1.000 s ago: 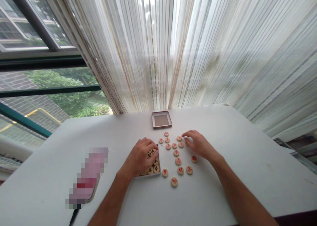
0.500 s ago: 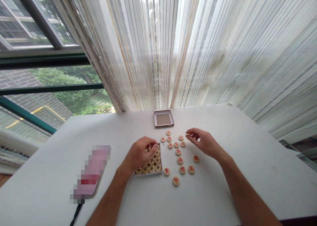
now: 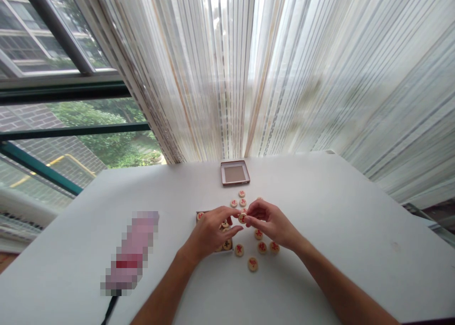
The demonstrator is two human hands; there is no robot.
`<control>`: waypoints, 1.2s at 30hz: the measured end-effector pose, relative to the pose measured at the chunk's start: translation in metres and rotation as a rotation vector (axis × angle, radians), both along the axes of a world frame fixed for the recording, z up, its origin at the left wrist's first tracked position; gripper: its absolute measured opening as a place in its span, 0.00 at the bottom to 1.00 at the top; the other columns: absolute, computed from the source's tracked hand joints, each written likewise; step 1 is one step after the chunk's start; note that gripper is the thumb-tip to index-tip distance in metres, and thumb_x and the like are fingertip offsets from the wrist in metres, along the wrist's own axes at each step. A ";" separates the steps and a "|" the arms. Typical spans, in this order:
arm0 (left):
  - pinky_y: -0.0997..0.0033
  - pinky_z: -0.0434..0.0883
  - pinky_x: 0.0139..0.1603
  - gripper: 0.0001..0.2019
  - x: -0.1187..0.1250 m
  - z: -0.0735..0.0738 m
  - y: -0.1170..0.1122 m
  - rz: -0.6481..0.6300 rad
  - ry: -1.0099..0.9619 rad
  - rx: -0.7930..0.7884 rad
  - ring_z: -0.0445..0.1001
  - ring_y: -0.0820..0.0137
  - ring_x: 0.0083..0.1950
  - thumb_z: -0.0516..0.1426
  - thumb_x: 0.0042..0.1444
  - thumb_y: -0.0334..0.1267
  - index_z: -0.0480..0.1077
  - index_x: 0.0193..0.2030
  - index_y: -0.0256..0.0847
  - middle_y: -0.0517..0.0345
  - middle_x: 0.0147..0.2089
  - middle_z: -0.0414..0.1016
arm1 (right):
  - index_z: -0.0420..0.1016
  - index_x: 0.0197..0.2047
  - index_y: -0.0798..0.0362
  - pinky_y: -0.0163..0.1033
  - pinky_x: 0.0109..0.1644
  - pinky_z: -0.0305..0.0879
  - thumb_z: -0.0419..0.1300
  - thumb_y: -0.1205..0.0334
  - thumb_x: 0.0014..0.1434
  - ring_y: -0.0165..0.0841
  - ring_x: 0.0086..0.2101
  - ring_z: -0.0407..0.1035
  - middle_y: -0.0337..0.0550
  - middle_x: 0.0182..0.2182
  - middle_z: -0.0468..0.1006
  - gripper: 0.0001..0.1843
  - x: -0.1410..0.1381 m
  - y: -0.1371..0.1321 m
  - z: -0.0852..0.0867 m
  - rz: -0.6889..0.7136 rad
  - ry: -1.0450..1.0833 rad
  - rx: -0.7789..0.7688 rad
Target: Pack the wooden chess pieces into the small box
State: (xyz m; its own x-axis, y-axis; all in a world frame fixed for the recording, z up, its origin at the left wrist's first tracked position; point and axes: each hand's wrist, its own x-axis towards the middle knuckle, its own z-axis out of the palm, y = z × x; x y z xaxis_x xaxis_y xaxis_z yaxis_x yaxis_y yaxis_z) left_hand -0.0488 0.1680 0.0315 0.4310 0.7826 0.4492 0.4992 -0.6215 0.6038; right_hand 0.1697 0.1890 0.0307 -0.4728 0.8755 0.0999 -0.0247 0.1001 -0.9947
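Between my right hand's [image 3: 272, 223] thumb and fingers is a round Chinese chess piece [image 3: 242, 218] with a red character, tilted toward me. My left hand [image 3: 215, 230] hovers over the box [image 3: 196, 216] of pieces, its thumb and fingers apart. Its fingertips come close to the held piece; whether they touch it I cannot tell. Some pieces with black characters [image 3: 226, 245] show in the box, the rest hidden under the hand. Loose red-character pieces lie around, among them one in front [image 3: 252, 264], one beside the box [image 3: 239, 250] and one farther back [image 3: 241, 193].
The shallow box lid [image 3: 235, 173] lies open side up behind the pieces on the white table [image 3: 302, 287]. To the left is a pixelated pink object [image 3: 131, 249] with a black cable [image 3: 111, 308]. Striped curtains [image 3: 227, 78] and a window stand behind the table.
My right hand has moved left and nearer with its piece, toward my left hand. The left hand has shifted right and turned, its thumb and fingers spreading toward that piece.
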 end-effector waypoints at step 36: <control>0.70 0.77 0.40 0.14 0.005 0.003 -0.001 0.024 -0.271 -0.333 0.80 0.69 0.34 0.61 0.61 0.39 0.77 0.53 0.42 0.52 0.43 0.83 | 0.71 0.45 0.51 0.42 0.49 0.74 0.61 0.63 0.64 0.34 0.42 0.75 0.42 0.39 0.75 0.06 -0.003 -0.008 0.005 -0.017 -0.033 0.281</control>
State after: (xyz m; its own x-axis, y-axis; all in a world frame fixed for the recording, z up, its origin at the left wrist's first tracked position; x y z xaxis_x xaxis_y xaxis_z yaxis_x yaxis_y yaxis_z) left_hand -0.0442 0.1674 0.0346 0.3123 0.9123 0.2649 0.3071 -0.3608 0.8806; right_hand 0.1670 0.1814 0.0353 -0.4656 0.8234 0.3244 0.0114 0.3720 -0.9281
